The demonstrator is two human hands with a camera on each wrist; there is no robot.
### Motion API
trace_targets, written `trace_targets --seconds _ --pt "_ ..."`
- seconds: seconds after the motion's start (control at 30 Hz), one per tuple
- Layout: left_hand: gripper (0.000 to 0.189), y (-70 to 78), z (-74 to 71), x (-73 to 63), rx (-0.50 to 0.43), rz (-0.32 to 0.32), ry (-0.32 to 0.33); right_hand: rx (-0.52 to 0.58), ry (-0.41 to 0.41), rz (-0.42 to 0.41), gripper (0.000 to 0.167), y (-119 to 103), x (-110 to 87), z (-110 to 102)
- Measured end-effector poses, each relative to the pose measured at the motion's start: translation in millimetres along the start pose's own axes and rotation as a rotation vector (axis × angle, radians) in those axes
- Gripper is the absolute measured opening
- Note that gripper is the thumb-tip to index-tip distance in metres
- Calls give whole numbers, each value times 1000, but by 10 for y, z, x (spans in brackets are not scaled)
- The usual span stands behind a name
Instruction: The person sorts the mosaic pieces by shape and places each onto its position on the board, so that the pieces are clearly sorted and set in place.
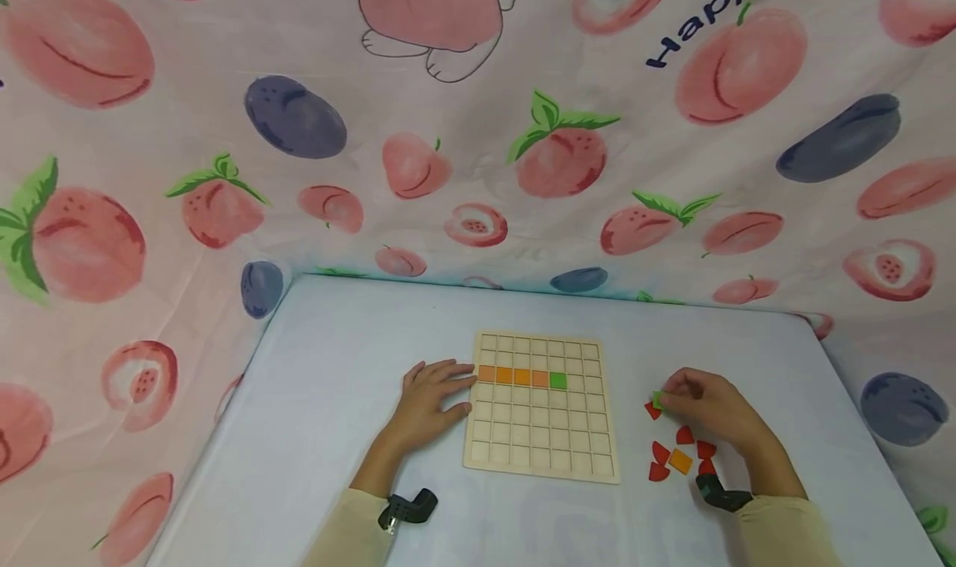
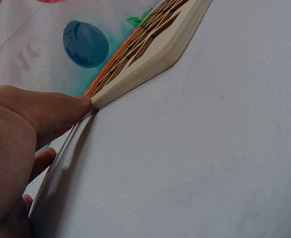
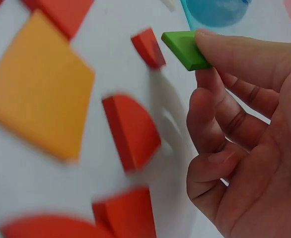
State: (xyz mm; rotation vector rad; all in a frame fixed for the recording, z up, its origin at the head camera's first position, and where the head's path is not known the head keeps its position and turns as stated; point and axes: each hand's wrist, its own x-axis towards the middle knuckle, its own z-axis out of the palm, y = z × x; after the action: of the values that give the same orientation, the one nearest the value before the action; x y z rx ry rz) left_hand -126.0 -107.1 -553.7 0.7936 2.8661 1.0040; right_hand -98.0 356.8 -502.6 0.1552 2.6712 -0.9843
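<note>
My right hand point(image 1: 709, 405) pinches a small green square tile point(image 3: 182, 48) between thumb and fingers, above the table on the right. Just below it lies one red quarter-circle piece point(image 1: 653, 412). A pale wooden grid board point(image 1: 541, 438) lies mid-table. One of its upper rows holds several orange tiles point(image 1: 514, 376) from the left edge, followed by a green tile point(image 1: 558, 381). My left hand point(image 1: 421, 401) rests at the board's left side, fingers spread and fairly straight. In the left wrist view its thumb point(image 2: 61, 106) touches the board's edge.
Below my right hand lie an orange square tile point(image 1: 680, 461) and several red quarter-circle pieces point(image 1: 685, 435) around it. The white tabletop point(image 1: 358, 343) meets a fruit-patterned cloth point(image 1: 418, 243) at the back and sides. Each wrist wears a black camera point(image 1: 409, 509).
</note>
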Motion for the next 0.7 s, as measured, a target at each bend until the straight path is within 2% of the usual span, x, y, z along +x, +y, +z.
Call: trace_targets --seconds 0.17,0.4,0.57,0.7 --pt "45 17 -6 3 -1 -10 0 32 6 -28 37 -127 89 80" --pt "45 20 -6 5 6 -10 -4 130 -40 -76 30 -288 199 168" --pt "45 27 -10 8 8 -8 -1 127 -56 -109 26 -400 274 255" --pt "44 30 -7 8 8 -10 1 145 -74 -99 24 -476 322 329"
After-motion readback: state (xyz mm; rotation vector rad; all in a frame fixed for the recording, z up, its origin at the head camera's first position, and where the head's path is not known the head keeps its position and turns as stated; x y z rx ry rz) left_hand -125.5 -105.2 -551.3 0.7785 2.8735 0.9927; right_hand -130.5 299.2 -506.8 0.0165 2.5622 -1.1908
